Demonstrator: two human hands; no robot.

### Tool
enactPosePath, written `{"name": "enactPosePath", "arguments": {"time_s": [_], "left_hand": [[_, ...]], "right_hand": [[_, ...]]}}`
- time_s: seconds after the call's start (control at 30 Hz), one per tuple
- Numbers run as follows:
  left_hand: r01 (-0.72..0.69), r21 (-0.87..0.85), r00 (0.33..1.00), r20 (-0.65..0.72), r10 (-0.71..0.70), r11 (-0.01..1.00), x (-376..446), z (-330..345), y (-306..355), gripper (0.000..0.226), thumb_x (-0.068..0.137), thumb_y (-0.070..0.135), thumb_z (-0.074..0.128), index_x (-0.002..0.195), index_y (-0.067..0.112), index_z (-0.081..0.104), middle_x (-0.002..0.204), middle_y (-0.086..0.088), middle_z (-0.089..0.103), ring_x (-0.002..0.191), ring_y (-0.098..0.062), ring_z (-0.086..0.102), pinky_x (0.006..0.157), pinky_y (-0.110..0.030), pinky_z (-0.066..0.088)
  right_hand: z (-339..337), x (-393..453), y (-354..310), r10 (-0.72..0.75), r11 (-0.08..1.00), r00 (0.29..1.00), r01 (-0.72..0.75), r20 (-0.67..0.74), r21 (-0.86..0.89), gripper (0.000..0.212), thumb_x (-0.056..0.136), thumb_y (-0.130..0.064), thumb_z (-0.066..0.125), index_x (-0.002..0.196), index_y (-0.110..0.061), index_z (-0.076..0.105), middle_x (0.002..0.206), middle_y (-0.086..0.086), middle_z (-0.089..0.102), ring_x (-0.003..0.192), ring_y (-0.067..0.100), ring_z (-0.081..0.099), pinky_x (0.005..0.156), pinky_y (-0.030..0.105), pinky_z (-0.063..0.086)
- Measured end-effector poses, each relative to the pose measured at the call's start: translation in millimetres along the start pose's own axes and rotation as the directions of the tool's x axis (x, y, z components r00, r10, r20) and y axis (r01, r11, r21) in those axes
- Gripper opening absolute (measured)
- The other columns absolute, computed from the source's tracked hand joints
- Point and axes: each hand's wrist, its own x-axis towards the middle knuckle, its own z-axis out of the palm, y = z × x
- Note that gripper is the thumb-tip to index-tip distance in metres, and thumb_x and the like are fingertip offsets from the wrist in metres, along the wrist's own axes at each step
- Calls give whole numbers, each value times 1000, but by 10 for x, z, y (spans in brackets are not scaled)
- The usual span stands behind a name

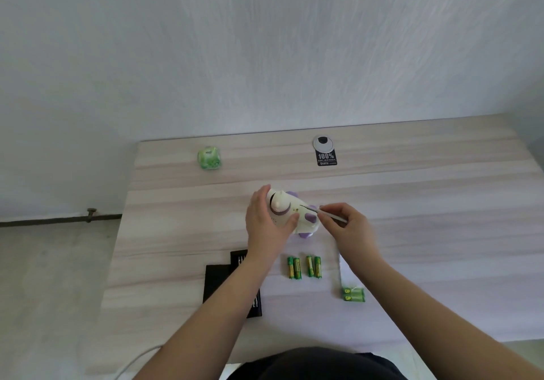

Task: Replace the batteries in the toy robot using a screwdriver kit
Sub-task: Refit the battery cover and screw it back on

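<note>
Left hand gripping white-and-purple toy robot on counter, right hand pinching screwdriver, tip on toy, batteries nearby

We record the toy robot as white with purple patches, the desk as pale wood-grain in beige and grey streaks. The four batteries are green and yellow, the screwdriver kit black, the packet green-patterned.

One toy robot, one screwdriver, four loose batteries, one battery pack, one kit case.
</note>
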Motion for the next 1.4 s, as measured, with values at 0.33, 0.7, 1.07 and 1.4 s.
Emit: {"name": "enactPosePath", "arguments": {"time_s": [0.33,0.7,1.07,1.4], "left_hand": [[-64,48,997,38,62,997,53,94,-104,80,66,48,74,133,16,44,148,-1,34,140,-25,31,112,-49,32],[-62,2,997,56,62,998,61,121,-153,76,69,33,78,132,8,43,148,-5,30,141,-28,26,113,-51,29],[-72,23,996,62,70,997,69,120,-134,76,71,27,80,133,8,41,149,-6,29,141,-27,24,114,-49,27],[-57,18,996,63,56,998,45,108,-118,79,69,39,70,134,6,41,150,-6,30,141,-27,24,114,-49,27]], "right_hand": [[54,112,24,22,998,1000,-21,21,-59,15,80,-36,76,89,-27,69,82,-16,72,73,-9,64,56,7,44],[139,127,89,-9,984,1000,12,15,-179,8,82,-37,73,84,-32,68,87,-21,72,84,-9,65,66,17,48],[158,129,85,-17,977,1000,13,-15,-214,8,81,-39,72,83,-33,66,86,-23,71,87,-6,65,70,25,54],[163,122,54,-25,963,1000,20,-15,-270,7,82,-38,71,83,-35,65,86,-24,70,83,-7,64,70,28,55]]}}
